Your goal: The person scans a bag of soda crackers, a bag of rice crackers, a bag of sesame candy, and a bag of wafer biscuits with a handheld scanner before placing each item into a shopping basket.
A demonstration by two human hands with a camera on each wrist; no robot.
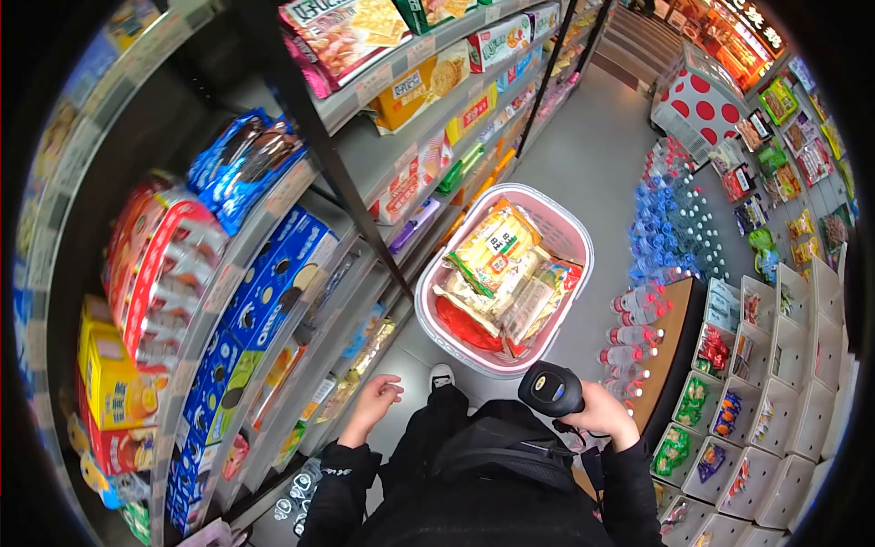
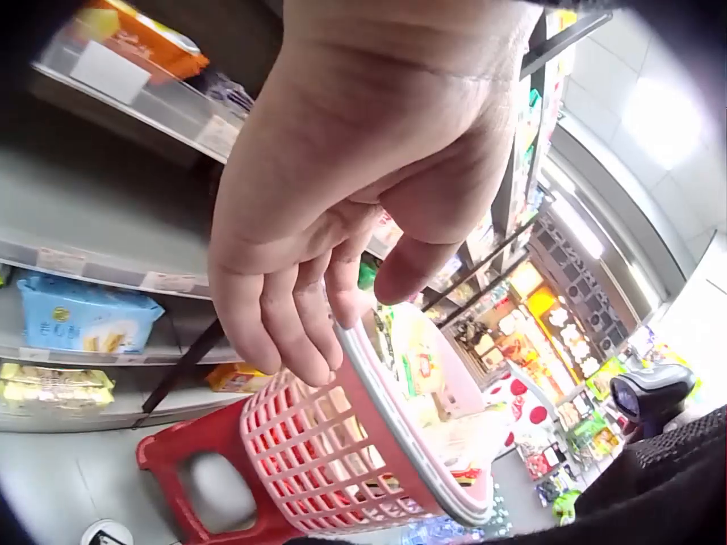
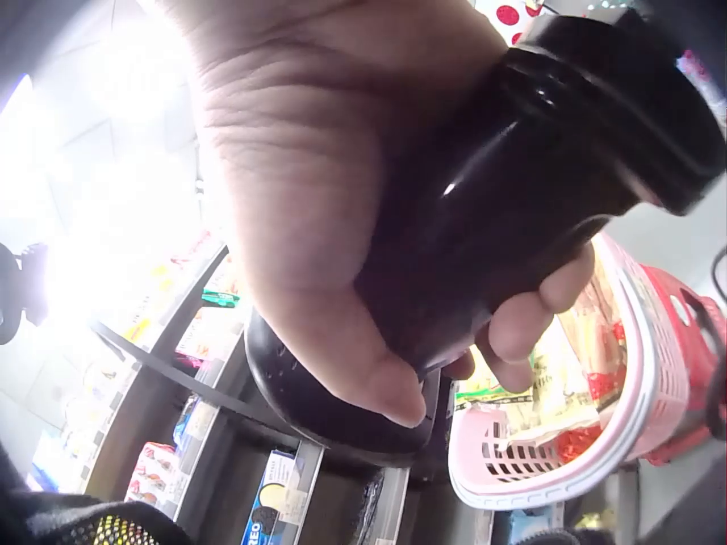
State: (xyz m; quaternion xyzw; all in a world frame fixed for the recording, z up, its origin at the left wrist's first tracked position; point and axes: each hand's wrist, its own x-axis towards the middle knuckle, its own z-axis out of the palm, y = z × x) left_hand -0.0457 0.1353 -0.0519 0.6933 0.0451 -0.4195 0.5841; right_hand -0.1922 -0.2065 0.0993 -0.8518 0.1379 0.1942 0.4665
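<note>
A black handheld barcode scanner (image 1: pixel 550 389) is in my right hand (image 1: pixel 605 412), the fingers and thumb wrapped round its handle in the right wrist view. My left hand (image 1: pixel 374 406) hangs with loosely bent fingers and holds nothing. In the left wrist view it overlaps the near rim of a pink plastic basket (image 2: pixel 324 454). That basket holds several snack packets, among them a yellow and white pack (image 1: pixel 497 244), a red pack (image 1: pixel 465 325) and a clear-wrapped pack (image 1: pixel 527 310). Under the basket is a red stool (image 2: pixel 165 460).
Shelves on the left carry blue Oreo boxes (image 1: pixel 273 264), a blue bag (image 1: pixel 244 164) and yellow boxes (image 1: pixel 123 365). Bottled water (image 1: pixel 665 219) stands on the floor to the right, beside white bins (image 1: pixel 775 401) of small snacks. A polka-dot box (image 1: pixel 697 100) is farther back.
</note>
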